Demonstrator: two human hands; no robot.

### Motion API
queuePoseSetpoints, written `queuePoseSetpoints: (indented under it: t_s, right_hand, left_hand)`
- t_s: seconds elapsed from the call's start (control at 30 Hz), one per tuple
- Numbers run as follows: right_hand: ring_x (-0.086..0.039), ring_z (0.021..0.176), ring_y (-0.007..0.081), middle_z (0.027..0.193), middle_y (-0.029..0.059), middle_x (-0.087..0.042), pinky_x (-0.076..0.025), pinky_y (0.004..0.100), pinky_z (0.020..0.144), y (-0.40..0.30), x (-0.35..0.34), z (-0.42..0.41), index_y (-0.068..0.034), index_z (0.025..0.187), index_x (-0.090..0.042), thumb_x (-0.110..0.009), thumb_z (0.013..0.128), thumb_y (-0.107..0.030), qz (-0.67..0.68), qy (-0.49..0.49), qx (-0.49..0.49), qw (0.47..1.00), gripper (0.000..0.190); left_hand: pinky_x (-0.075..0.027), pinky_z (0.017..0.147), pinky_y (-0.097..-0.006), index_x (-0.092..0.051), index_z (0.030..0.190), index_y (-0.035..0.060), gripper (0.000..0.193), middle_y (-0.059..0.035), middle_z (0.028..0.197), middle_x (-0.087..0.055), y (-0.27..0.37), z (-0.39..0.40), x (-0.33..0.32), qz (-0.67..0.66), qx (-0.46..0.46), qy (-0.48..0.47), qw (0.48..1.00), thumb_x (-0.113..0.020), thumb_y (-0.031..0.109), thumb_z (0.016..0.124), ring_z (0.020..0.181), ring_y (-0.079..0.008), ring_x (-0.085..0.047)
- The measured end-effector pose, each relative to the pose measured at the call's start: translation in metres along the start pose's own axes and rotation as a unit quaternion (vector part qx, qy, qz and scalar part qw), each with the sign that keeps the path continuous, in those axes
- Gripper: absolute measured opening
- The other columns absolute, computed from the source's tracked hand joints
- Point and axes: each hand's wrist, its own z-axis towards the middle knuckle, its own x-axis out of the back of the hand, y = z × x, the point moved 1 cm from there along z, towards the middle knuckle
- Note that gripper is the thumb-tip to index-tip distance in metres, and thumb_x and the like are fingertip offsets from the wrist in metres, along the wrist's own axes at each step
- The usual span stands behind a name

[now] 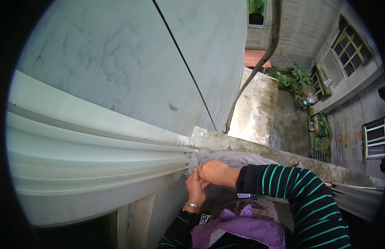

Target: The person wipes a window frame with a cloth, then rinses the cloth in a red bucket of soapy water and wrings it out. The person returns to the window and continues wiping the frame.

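A grey cloth [239, 156] lies bunched along the window sill, at the end of the white window frame track [102, 158]. My right hand [212, 171] is at the cloth's left end, its fingers bent. Just below it, my left hand [195, 188], with a metal bangle at the wrist, meets the right hand at the fingertips. Both hands are close against the cloth. What lies between the fingers is hidden, so I cannot tell whether either one grips the cloth.
Beyond the concrete ledge [242, 140] is a drop to a courtyard [289, 124] with plants. A bent wooden pole [257, 67] and a dark cable [186, 63] reach down to the ledge. A grey wall [117, 56] rises on the left.
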Motion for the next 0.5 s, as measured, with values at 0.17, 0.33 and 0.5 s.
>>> queuePoseSetpoints:
  t_s: [0.17, 0.33, 0.5]
  right_hand:
    - [-0.064, 0.063, 0.0272, 0.078, 0.0116, -0.061, -0.052, 0.0373, 0.051, -0.010, 0.028, -0.023, 0.002, 0.098, -0.057, -0.058, 0.080, -0.015, -0.090, 0.100, 0.067, 0.989, 0.025]
    - [-0.063, 0.058, 0.0236, 0.075, 0.0090, -0.057, -0.050, 0.0339, 0.046, -0.015, 0.010, -0.028, 0.005, 0.109, -0.054, -0.058, 0.079, -0.013, -0.089, 0.202, 0.078, 0.972, 0.036]
    - [-0.066, 0.068, 0.0318, 0.079, 0.0163, -0.064, -0.054, 0.0402, 0.055, -0.003, -0.018, -0.016, 0.003, 0.097, -0.057, -0.057, 0.082, -0.013, -0.073, 0.121, -0.027, 0.990, 0.022]
  left_hand:
    - [-0.042, 0.050, -0.0223, -0.064, 0.100, 0.0035, 0.027, -0.0007, 0.080, -0.062, 0.010, -0.020, -0.024, -0.133, -0.061, 0.027, 0.989, -0.051, 0.027, 0.100, 0.062, -0.0088, -0.054]
    - [-0.037, 0.048, -0.0208, -0.064, 0.097, 0.0053, 0.022, 0.0023, 0.076, -0.060, 0.011, -0.022, -0.016, -0.123, -0.049, 0.003, 0.991, -0.053, 0.024, 0.099, 0.058, -0.0065, -0.051]
    - [-0.039, 0.047, -0.0212, -0.064, 0.095, 0.0067, 0.018, 0.0022, 0.074, -0.060, -0.011, 0.008, -0.005, -0.008, -0.019, 0.016, 1.000, -0.055, 0.022, 0.097, 0.058, -0.0060, -0.051]
